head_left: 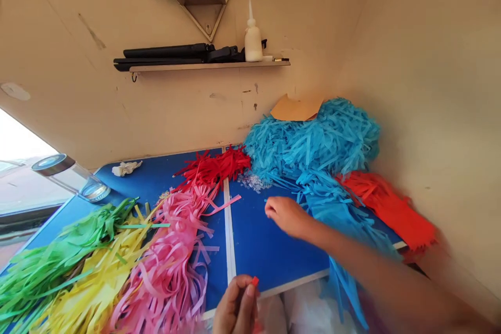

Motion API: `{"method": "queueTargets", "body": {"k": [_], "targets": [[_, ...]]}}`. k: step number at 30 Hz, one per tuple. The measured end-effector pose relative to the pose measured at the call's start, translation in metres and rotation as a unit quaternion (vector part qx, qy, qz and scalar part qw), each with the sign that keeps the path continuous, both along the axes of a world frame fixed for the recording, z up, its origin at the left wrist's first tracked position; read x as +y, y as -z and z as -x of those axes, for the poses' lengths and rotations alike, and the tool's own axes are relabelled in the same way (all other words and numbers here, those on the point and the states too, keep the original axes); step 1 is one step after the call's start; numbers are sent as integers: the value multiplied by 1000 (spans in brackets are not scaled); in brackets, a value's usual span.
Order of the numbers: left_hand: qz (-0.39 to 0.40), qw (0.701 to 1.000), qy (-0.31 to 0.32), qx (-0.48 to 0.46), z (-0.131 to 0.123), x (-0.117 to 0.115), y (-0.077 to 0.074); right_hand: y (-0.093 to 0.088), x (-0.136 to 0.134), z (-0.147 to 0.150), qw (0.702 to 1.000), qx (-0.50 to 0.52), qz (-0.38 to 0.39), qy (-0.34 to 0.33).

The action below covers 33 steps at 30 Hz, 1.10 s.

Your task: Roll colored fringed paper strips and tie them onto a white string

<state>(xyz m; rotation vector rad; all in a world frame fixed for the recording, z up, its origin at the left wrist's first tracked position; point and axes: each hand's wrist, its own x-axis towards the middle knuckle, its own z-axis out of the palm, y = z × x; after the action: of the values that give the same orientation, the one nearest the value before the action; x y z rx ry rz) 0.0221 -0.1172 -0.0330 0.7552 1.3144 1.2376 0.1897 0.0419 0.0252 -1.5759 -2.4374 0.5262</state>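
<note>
My left hand point(237, 305) is at the near edge of the blue table point(258, 250), its fingers pinched on a small red paper piece point(254, 281). My right hand point(287, 215) reaches out over the table's middle, fingers curled together at the edge of the blue paper strips point(313, 151); a thin blue strip seems to sit at its fingertips. Red paper strips point(213, 167) lie just beyond, and pink paper strips point(172, 255) spread to the left of my left hand.
Yellow strips point(90, 287) and green strips point(58, 250) cover the table's left. Orange strips point(391, 209) lie at the right wall. A clear jar point(70, 177) lies at the far left. A wall shelf point(203, 65) holds a glue bottle point(253, 36).
</note>
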Motion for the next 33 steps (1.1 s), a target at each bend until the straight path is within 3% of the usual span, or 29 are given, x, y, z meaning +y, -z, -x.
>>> {"method": "queueTargets", "body": {"k": [2,4,6,9,13,16,22,29,33], "targets": [[-40,995,14,95,6,2,-3,1,-49,-4,985,154,80,-19],[-86,977,48,191,7,2,-4,9,-91,-6,937,317,147,23],[-124,952,84,265,4,1,-5,21,-121,-5,882,435,164,78],[-169,918,114,339,-3,-1,-7,34,-142,-5,827,528,156,112],[-237,876,131,400,-9,-5,-14,37,-149,-9,796,560,170,153],[-289,851,131,417,-12,-5,-20,35,-153,-14,808,540,164,166],[-342,820,143,437,-15,-4,-27,26,-155,-22,905,411,37,106],[-318,839,189,399,-10,1,-32,19,-150,-24,920,385,12,66],[-269,873,130,386,-13,-4,-27,18,-150,-23,923,380,8,64]]}}
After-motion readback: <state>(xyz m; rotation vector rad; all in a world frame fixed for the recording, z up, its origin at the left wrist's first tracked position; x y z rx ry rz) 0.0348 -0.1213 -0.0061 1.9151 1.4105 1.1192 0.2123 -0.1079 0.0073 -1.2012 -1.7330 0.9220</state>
